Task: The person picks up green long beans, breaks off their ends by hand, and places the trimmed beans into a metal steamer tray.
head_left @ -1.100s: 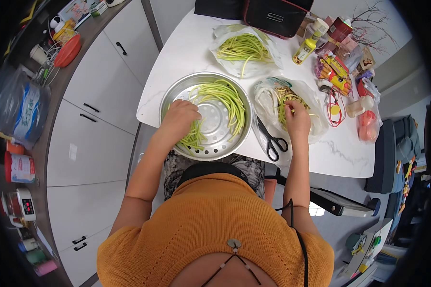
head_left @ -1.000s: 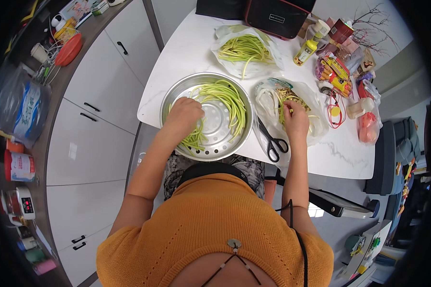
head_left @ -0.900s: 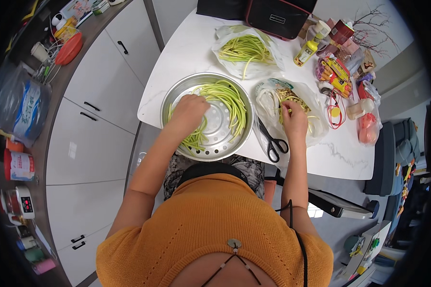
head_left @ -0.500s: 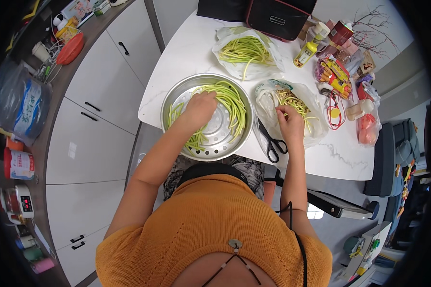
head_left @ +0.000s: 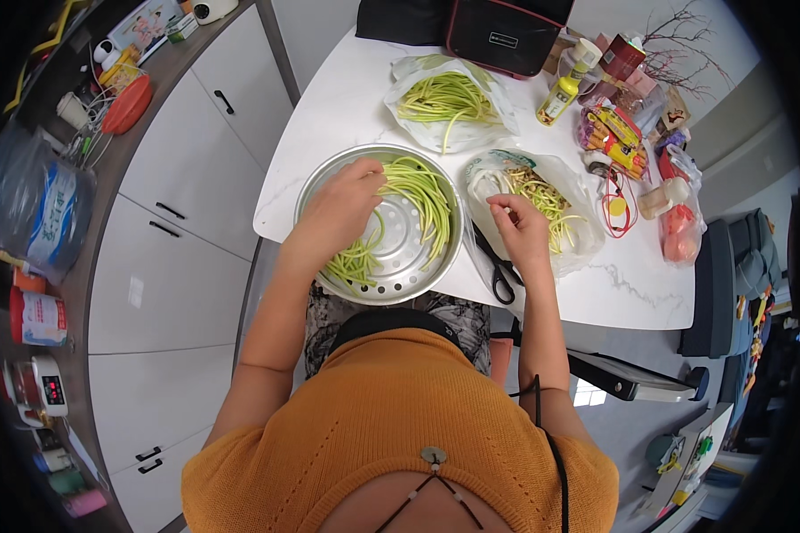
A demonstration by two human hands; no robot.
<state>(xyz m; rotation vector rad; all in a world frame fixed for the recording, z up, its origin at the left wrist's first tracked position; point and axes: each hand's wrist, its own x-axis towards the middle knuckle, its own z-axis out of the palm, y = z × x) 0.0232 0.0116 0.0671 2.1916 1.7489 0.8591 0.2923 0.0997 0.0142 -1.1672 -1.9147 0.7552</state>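
Your long green stems (head_left: 427,209) curve, smooth and slender, inside the round perforated metal pan (head_left: 398,233), shorter pieces (head_left: 354,265) at its near left. The work looks partway along: a full bundle (head_left: 449,98) fills the crinkled far bag (head_left: 415,129). Your left hand (head_left: 340,206) curls at the stems, its grip hidden; your right hand (head_left: 522,233) bends over the scrap-filled near bag (head_left: 587,244), contents unclear. Black scissors (head_left: 503,289) lie beside it.

Yellow-green stems (head_left: 431,204); silver pan (head_left: 400,233); white, grey-veined tabletop (head_left: 622,289); black scissors (head_left: 492,258); orange top (head_left: 396,400); black-and-grey patterned trousers (head_left: 464,317).
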